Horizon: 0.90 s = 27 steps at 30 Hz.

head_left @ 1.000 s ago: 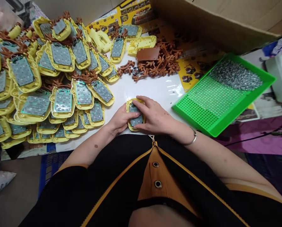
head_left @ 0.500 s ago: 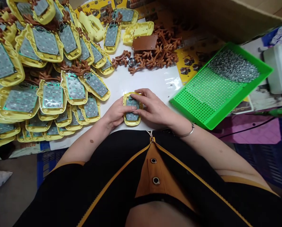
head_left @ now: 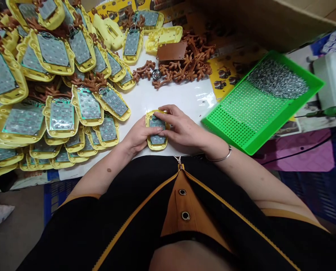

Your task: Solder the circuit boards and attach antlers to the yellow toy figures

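Observation:
A yellow plastic toy shell (head_left: 158,146) with a grey-green circuit board (head_left: 157,139) inside lies between my hands at the table's near edge. My left hand (head_left: 139,134) is closed around its left side, the thumb lying across the board. From the right, my right hand (head_left: 180,126) grips the shell, with fingertips on the upper part of the board and the thumb near its middle. The fingers partly cover the board. Just beyond the hands, a brown board (head_left: 172,51) leans by a small round speaker (head_left: 156,74) and a pile of brown antler-shaped parts (head_left: 194,62).
Stacked yellow shells with boards and brown antlers (head_left: 62,113) fill the left side. At right, a green perforated tray (head_left: 241,116) holds a heap of small screws (head_left: 279,79). A cardboard box (head_left: 258,22) stands behind it. A green-handled screwdriver (head_left: 331,111) shows at the far right.
Both hands keep nearly the same hold on the shell. At the far right, the green-handled screwdriver has shifted upward and shows more of its shaft.

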Available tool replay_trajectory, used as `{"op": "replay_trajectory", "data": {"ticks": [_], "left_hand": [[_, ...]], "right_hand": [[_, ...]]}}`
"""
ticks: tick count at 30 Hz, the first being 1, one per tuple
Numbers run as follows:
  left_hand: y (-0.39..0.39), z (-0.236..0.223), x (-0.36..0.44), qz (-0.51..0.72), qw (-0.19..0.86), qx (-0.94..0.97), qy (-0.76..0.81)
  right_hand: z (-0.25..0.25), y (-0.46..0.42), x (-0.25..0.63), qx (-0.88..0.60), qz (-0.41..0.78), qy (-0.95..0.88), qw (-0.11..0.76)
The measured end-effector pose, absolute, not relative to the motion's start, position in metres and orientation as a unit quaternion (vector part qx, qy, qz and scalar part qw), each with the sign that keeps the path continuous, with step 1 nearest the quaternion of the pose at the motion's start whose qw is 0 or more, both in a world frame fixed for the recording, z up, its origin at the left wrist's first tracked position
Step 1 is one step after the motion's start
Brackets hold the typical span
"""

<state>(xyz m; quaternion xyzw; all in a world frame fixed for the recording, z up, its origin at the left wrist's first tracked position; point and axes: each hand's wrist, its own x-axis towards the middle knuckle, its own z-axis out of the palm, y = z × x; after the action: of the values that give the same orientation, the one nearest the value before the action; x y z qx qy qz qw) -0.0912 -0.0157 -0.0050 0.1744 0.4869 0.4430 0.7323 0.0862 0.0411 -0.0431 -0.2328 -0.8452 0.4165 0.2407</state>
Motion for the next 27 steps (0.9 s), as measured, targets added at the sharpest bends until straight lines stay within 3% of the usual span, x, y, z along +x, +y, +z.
{"op": "replay_trajectory", "data": {"ticks": [22,24,27], "left_hand": [[-0.015,-0.002,-0.097,0.418,0.723,0.191,0.515],[-0.014,0.0,-0.099,0.41,0.719,0.191,0.528],[-0.011,0.003,-0.103,0.385,0.721,0.19,0.544]], "right_hand": [[-0.04,0.036,0.083,-0.248,0.376,-0.858,0.248],[-0.026,0.032,0.097,-0.271,0.321,-0.862,0.284],[0.005,0.026,0.148,-0.384,0.216,-0.801,0.404]]}}
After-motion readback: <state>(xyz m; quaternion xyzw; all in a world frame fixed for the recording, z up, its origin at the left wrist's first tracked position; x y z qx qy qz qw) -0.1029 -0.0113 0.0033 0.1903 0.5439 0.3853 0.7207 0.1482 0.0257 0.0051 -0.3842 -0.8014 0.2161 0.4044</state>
